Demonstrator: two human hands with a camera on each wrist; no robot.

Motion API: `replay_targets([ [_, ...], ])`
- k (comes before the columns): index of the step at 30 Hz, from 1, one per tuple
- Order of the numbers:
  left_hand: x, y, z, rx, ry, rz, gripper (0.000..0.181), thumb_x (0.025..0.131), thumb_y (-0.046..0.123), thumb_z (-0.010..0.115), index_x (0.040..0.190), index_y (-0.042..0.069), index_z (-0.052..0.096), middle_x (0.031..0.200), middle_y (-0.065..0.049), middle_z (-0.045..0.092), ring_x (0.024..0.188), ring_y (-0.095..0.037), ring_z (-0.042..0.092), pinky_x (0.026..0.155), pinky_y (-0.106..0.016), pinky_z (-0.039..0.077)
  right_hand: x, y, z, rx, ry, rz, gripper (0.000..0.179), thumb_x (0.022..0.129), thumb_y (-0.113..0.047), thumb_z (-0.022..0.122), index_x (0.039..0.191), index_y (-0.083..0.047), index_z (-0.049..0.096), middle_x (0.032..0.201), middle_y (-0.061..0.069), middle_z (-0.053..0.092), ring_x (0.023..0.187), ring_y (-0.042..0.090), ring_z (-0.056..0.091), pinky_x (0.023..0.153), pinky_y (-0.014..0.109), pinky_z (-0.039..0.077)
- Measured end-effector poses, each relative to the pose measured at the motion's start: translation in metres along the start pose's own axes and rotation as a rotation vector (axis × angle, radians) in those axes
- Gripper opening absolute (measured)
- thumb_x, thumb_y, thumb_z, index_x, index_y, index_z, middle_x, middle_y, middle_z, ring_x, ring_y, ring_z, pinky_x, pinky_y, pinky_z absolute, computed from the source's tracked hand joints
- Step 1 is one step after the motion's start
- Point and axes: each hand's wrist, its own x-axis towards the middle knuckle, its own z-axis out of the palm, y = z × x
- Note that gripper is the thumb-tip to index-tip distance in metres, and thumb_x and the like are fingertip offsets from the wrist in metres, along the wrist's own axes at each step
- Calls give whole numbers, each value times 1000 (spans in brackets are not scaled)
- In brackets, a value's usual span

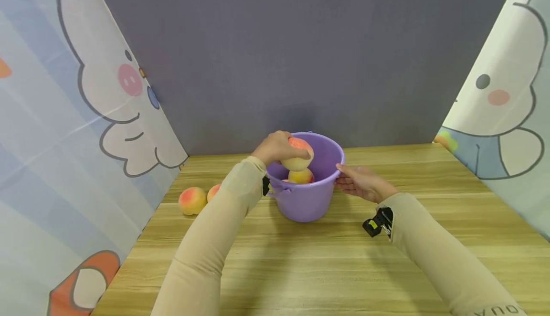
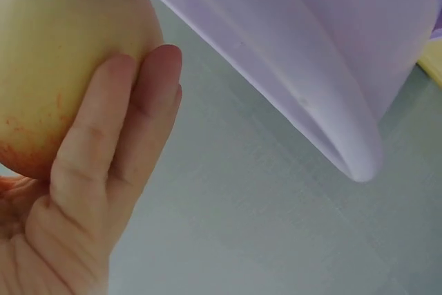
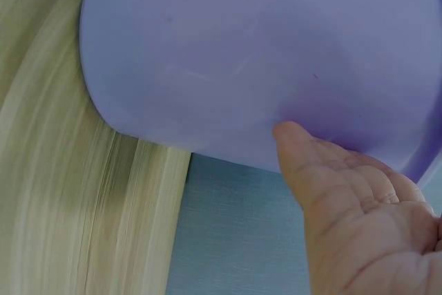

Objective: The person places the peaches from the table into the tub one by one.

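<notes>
A purple bucket point(image 1: 305, 204) stands upright on the wooden table. Over its left side, my left hand point(image 1: 279, 148) holds a yellow and red peach point(image 1: 296, 165), fingers wrapped around it. The left wrist view shows that peach point(image 2: 69, 39) beside the bucket's rim point(image 2: 311, 112). Below it, another peach point(image 1: 301, 176) lies inside the bucket, with part of at least one more next to it. At the bucket's right side my right hand point(image 1: 363, 183) grips the rim, thumb on top; its fingers point(image 3: 297, 146) lie against the outer wall in the right wrist view.
Two peaches sit on the table left of the bucket: one whole in view point(image 1: 192, 200), the other point(image 1: 213, 192) partly behind my left sleeve. A dark grey panel point(image 1: 301, 58) rises behind the table. Cartoon-printed curtains point(image 1: 107, 91) hang on both sides.
</notes>
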Motion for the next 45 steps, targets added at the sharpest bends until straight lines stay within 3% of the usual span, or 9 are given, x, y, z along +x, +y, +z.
replay_targets([
  [6, -1, 0, 0, -19, -7, -17, 48, 75, 42, 74, 104, 6, 60, 97, -6, 61, 82, -19, 59, 63, -28, 52, 1, 0, 1, 13, 7, 3, 67, 103, -33, 35, 143, 18, 18, 145, 35, 24, 135, 43, 27, 110, 48, 27],
  [22, 1, -1, 3, -18, -13, -42, 48, 76, 42, 75, 104, 6, 60, 97, -6, 61, 82, -19, 59, 62, -27, 52, 2, 2, 4, 9, 4, -5, 66, 103, -33, 35, 142, 18, 19, 144, 35, 26, 134, 43, 29, 110, 50, 25],
  [31, 0, -2, 3, -46, -23, -48, 48, 76, 40, 75, 105, 5, 60, 97, -7, 62, 83, -20, 59, 78, -39, 54, 4, 3, 5, 5, 9, -7, 66, 103, -33, 35, 142, 18, 21, 143, 34, 28, 134, 43, 30, 109, 48, 28],
  [38, 0, -3, 0, -23, 16, -18, 56, 83, 38, 68, 123, 1, 58, 118, -12, 61, 86, -22, 63, 77, -33, 53, 3, 3, 4, 3, 12, -8, 67, 103, -35, 35, 141, 19, 22, 143, 34, 29, 133, 43, 31, 109, 49, 28],
  [45, -1, -3, -8, -128, 22, -14, 57, 87, 36, 65, 130, 0, 53, 129, -14, 55, 83, -26, 66, 79, -36, 54, 5, 2, 4, -1, 1, -7, 67, 104, -34, 34, 142, 18, 20, 145, 35, 26, 134, 43, 29, 110, 49, 26],
])
